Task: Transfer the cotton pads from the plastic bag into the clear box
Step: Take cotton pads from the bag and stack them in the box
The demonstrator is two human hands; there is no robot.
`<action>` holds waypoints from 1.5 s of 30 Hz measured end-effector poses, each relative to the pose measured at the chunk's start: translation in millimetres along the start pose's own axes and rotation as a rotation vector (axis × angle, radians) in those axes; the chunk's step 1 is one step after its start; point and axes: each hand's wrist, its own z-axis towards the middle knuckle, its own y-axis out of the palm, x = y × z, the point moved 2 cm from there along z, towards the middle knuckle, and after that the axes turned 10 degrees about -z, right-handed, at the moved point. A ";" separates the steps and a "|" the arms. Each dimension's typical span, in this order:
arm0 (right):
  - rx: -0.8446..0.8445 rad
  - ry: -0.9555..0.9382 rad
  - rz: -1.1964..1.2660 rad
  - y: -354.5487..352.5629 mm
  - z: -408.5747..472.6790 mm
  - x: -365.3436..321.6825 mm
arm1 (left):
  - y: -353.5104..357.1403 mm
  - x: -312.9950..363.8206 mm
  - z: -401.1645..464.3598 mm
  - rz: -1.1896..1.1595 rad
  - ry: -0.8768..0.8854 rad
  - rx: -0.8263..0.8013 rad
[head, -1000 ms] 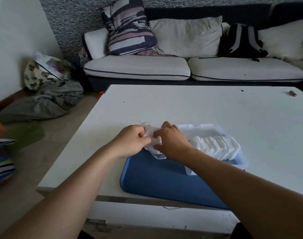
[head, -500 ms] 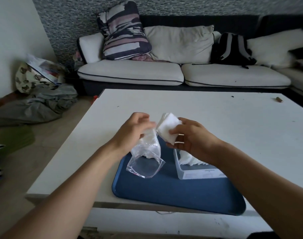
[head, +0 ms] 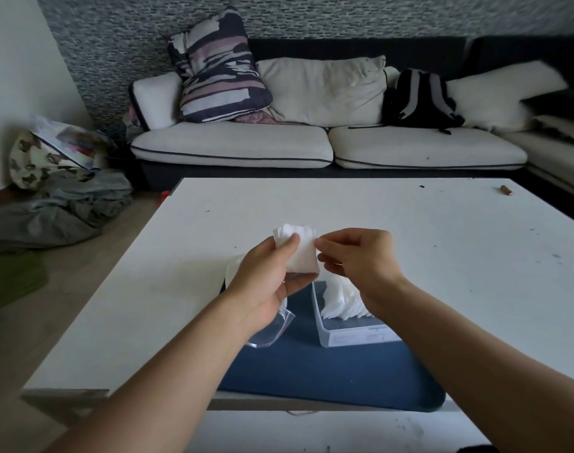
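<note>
My left hand (head: 262, 282) holds a small stack of white cotton pads (head: 300, 255) above the table, thumb on the front face. My right hand (head: 357, 259) meets the stack's right edge with curled fingertips that pinch it. The clear plastic bag (head: 271, 331) shows beneath my left palm and droops onto the blue tray (head: 328, 374); whether my left hand also grips it is hidden. The clear box (head: 354, 335) stands on the tray under my right wrist, with a row of cotton pads (head: 341, 299) standing inside it.
The tray sits at the near edge of a white table (head: 410, 243). A small brown object (head: 504, 190) lies at the table's far right. A sofa (head: 233, 145) with cushions and a black backpack (head: 419, 99) stands behind. Bags and cloth lie on the floor at left.
The pads came out of the bag in my right hand, then passed to my left hand's grip. Both hands have risen above the box, and the bag has sunk under my left palm.
</note>
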 end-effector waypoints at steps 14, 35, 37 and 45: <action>0.145 -0.280 -0.245 6.5 -0.4 -8.1 | -3.8 4.9 3.1 -0.332 -0.213 -0.020; -0.023 -0.262 -0.049 0.6 7.6 -7.9 | 1.1 7.3 -3.6 -0.106 -0.034 -0.043; -0.017 -0.263 -0.056 3.3 6.8 -7.2 | 0.5 6.9 -2.6 -0.127 -0.038 -0.031; 0.048 -0.262 -0.120 10.8 6.7 -5.8 | 1.9 0.8 2.0 -0.037 0.006 -0.047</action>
